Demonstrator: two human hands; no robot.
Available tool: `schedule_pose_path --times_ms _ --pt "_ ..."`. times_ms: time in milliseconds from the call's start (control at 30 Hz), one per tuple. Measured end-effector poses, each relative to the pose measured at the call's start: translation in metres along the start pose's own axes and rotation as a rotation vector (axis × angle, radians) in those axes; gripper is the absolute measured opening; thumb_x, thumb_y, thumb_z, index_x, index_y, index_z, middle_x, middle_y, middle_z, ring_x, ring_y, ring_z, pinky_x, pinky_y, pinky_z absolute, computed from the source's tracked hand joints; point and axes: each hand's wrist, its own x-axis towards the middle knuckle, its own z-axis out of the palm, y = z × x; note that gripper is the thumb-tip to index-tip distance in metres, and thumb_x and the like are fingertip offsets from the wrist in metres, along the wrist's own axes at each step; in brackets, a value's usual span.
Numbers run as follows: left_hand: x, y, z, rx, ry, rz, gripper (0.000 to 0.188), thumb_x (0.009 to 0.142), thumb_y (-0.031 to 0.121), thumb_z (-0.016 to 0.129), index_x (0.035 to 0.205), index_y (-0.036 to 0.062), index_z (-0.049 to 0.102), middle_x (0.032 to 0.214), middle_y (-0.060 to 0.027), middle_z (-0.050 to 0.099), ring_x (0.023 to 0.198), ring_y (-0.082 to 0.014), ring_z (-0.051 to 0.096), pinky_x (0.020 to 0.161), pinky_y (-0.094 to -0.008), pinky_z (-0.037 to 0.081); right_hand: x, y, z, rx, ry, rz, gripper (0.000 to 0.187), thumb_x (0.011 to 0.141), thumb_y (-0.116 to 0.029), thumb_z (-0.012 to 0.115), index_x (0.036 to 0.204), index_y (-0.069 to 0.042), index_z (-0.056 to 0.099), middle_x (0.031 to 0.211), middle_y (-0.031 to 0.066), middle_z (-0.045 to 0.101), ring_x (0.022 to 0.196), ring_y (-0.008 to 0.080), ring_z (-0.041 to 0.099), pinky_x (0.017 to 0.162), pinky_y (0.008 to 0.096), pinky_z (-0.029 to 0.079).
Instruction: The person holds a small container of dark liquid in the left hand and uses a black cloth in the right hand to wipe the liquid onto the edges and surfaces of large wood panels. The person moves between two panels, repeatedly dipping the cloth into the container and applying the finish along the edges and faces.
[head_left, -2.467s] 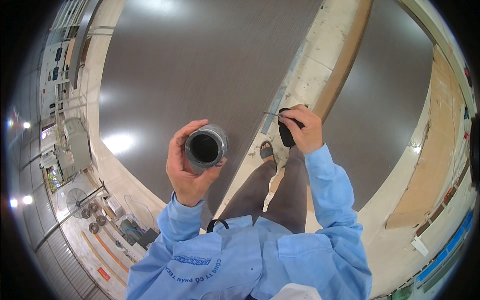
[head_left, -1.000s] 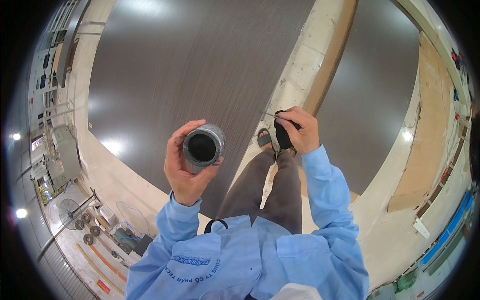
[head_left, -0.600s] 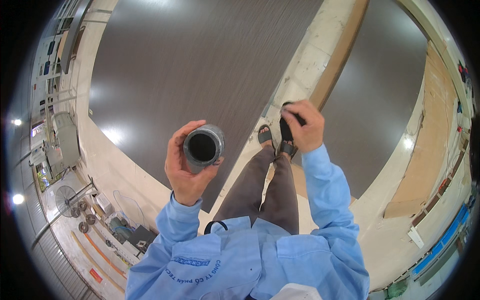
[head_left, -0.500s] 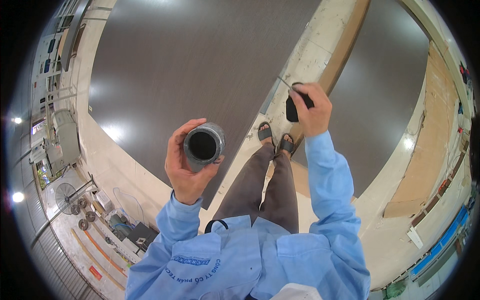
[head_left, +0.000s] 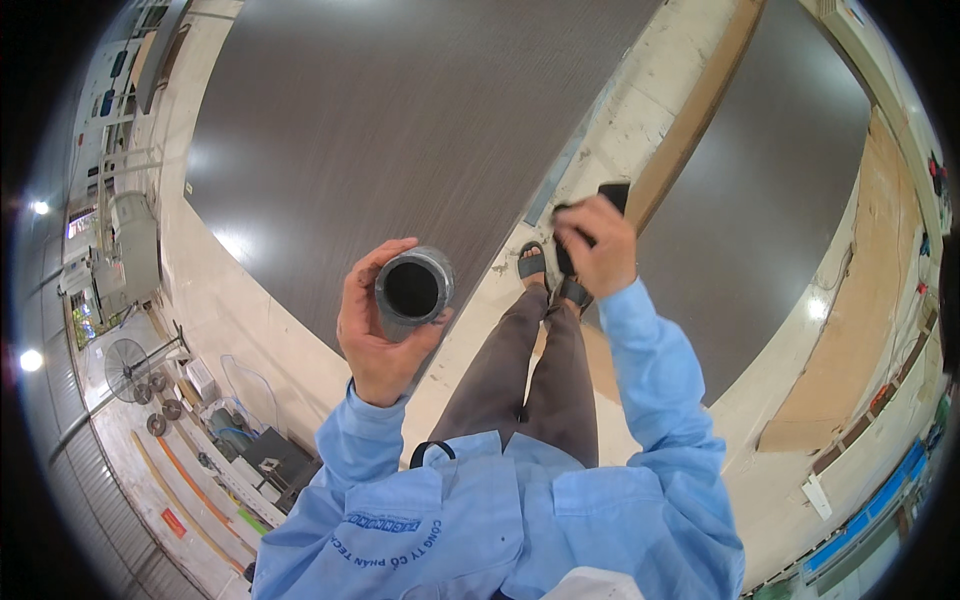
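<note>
My left hand (head_left: 372, 345) is wrapped round a grey cylindrical can (head_left: 443, 268), its round mouth facing up toward me and dark inside. The depth and any contents of the can are too dark to make out. To the right and a little higher, my right hand (head_left: 604, 255) is closed, with its fingers pinched together. A flat black piece (head_left: 615, 192) shows beyond its knuckles, and more black shows below the fingers. What kind of thing this is I cannot tell, as the fingers cover its middle. The two hands are apart, above my feet and the large panels.
A large dark wood-grain panel (head_left: 400, 130) lies ahead and to the left; another dark panel (head_left: 760, 200) is at right. Between them run a pale floor strip (head_left: 650, 120) and a brown board edge (head_left: 695, 110). A standing fan (head_left: 127, 370) and tools are at far left; cardboard (head_left: 850, 330) lies right.
My right hand has moved a little left and down, turning the black thing; the thin rod that stuck out before no longer shows. My left hand with the can has barely moved.
</note>
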Motion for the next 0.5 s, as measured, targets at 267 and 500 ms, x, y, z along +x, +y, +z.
schedule_pose_path --times_ms 267,500 --pt "-0.011 -0.007 0.002 -0.017 0.042 0.006 0.071 0.073 0.002 0.087 0.138 0.003 0.059 0.14 -0.0131 0.066 0.124 -0.0224 0.066 0.108 -0.0359 0.052 0.006 0.005 0.0 0.061 0.269 0.174 0.012 0.086 0.0 0.078 0.098 -0.003 0.079 0.092 0.0104 0.073 0.085 0.0268 0.072 0.077 0.037 0.057" --pt "-0.004 -0.018 0.019 0.067 -0.033 0.003 0.07 0.074 0.001 0.086 0.138 0.0035 0.059 0.139 -0.0139 0.067 0.125 -0.0216 0.065 0.108 -0.036 0.051 -0.016 -0.051 -0.047 -0.025 -0.11 0.108 0.014 0.087 -0.001 0.081 0.1 -0.006 0.079 0.094 0.0095 0.069 0.085 0.0276 0.071 0.074 0.0341 0.057"
